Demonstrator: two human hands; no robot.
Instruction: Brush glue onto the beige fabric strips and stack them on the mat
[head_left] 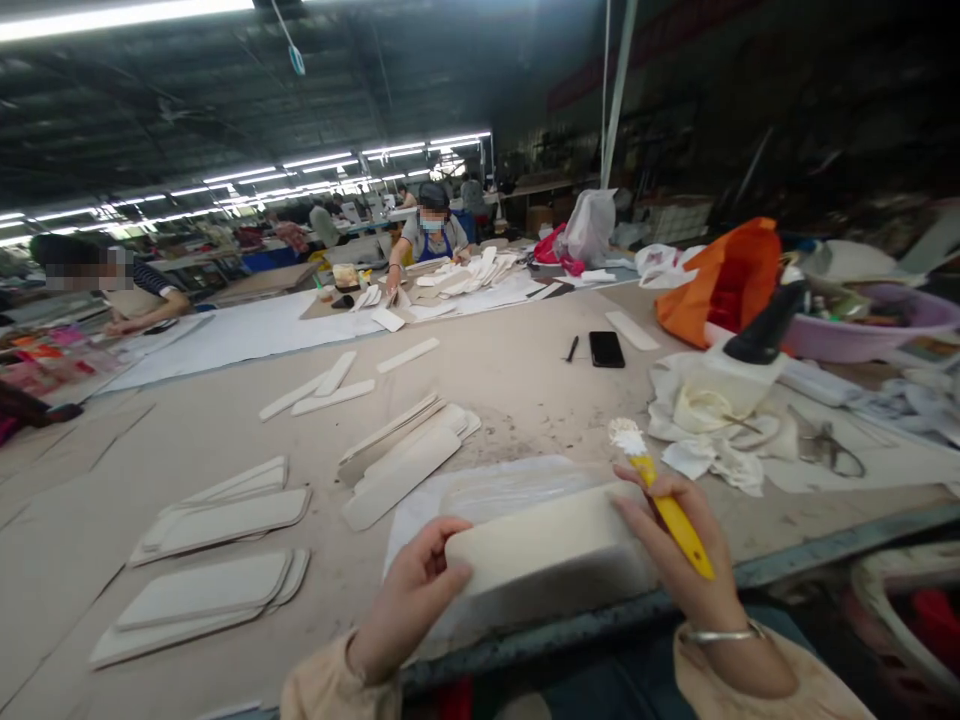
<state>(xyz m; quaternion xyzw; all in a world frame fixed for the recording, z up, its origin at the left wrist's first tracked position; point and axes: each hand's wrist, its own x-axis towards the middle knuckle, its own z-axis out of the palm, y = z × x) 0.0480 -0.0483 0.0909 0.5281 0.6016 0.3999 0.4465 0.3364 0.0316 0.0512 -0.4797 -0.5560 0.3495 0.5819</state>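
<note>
From my remote seat I judge that the pale panel [540,535] is light and rather stiff, maybe easy to dent at its corners, so I would take it by the two short ends. There the left hand [420,590] pinches one end, and the right hand [686,530] steadies the other while also grasping the yellow brush [671,510]. The panel is over the white sheet [409,525] at the table's near edge, long, cream-coloured and smooth-looking, with a rounded corner.
</note>
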